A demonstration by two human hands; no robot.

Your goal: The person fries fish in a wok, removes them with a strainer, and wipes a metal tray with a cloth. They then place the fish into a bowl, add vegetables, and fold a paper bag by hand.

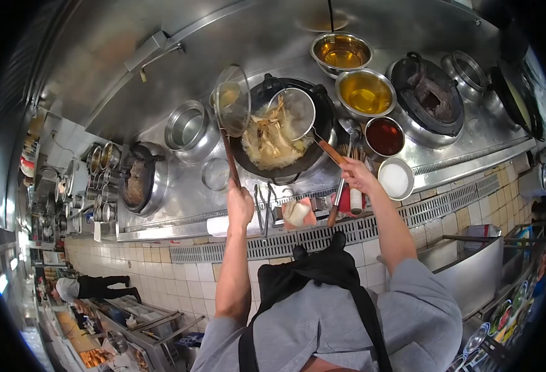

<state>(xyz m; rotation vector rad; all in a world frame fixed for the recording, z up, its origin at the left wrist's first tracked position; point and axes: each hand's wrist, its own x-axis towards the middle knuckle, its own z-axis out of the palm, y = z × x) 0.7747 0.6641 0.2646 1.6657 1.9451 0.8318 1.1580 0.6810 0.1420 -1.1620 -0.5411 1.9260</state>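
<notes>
A black wok (246,156) holds bubbling oil with pale golden food pieces (273,141) in it. My left hand (240,204) is closed round the wooden handle of a round strainer (233,99), which is raised over the wok's left edge. With my right hand (358,175) I grip the wooden handle of a second round strainer (299,110); its mesh is over the right part of the wok, beside the food. Below the wok lie black tongs (265,208) and a white cloth-like item (296,212). A ladle (347,128) lies near my right hand.
Bowls of yellow liquid (365,92) and red sauce (384,136) and a bowl of white contents (396,178) stand at the right. A metal pot (187,126) is left of the wok. More burners flank it. A person (93,288) stands at the far lower left.
</notes>
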